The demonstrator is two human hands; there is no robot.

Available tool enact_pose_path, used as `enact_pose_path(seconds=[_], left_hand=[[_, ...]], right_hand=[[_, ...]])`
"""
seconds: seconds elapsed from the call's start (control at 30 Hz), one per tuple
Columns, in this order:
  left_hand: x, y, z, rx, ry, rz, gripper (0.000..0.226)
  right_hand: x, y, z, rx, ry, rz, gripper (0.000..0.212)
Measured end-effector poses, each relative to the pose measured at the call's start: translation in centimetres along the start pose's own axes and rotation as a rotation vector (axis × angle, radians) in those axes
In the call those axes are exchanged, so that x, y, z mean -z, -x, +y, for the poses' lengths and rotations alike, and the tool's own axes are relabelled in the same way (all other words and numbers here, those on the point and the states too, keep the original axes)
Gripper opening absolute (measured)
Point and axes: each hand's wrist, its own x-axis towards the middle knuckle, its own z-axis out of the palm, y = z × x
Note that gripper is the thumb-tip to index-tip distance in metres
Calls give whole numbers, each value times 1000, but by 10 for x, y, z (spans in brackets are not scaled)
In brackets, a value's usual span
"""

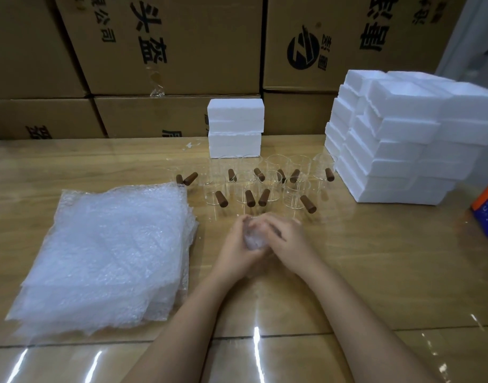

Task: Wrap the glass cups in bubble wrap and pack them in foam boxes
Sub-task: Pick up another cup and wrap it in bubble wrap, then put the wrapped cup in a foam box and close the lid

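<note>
Left hand (pixel 234 246) and right hand (pixel 291 239) are both curled round one bundle (pixel 254 239), centre frame, low over the surface (pixel 375 261). Cup presumably inside, can't see it.

Risks:
- Slack grip, and the wrap springs open.
- Knuckles are near the front cups (pixel 251 189); a forward nudge could tip them.

Counts:
- 11 brown handles, so 11 bare cups.
- One wrap pile (pixel 107 250), left.
- Foam boxes (pixel 236 128): two, back centre.
- Right foam stack (pixel 403 150): uncountable.
</note>
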Motion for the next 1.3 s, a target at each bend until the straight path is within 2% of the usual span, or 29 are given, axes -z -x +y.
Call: enact_pose_path(seconds=[0.07, 0.13, 0.2, 0.27, 0.33, 0.5, 0.57, 0.67, 0.73, 0.77, 0.87, 0.97, 1.03, 1.13, 1.3], left_hand=[[0, 0, -1, 14, -28, -12, 76], [1, -1, -3, 21, -32, -16, 85], [1, -1, -4, 23, -23, -14, 86], [-1, -2, -6, 26, -12, -9, 85], [-3, -4, -8, 27, 14, 2, 83], [-6, -3, -11, -1, 13, 44, 79], [-5, -2, -11, -10, 19, 36, 83], [-1, 3, -9, -61, 34, 6, 98], [3, 8, -3, -150, -22, 58, 85], [5, 9, 1, -209, -119, 102, 70], [11, 7, 10, -385, -457, 202, 36], [18, 5, 16, -451, -771, 50, 39], [21, 2, 16, -476, -928, -51, 44], [23, -2, 20, -490, -1015, -154, 35], [23, -2, 21, -408, -963, -168, 15]], right_hand=[[9, -1, 4, -109, -211, 211, 28], [20, -4, 10, -221, -161, 272, 25], [27, -6, 20, -323, -151, 145, 19], [29, -3, 28, -380, -271, -9, 12], [27, 2, 33, -371, -279, -117, 19], [24, -3, 29, -342, -196, -133, 28], [42, -15, 27, -287, -96, -8, 31], [100, -35, 21, -153, 162, 439, 24], [145, -46, 21, -85, 342, 632, 30], [165, -51, 22, -87, 424, 662, 36], [210, -66, 29, -193, 626, 592, 55], [235, -79, 35, -311, 711, 464, 66], [243, -86, 38, -354, 723, 380, 65], [244, -92, 37, -366, 723, 346, 59], [242, -90, 27, -246, 671, 526, 51]])
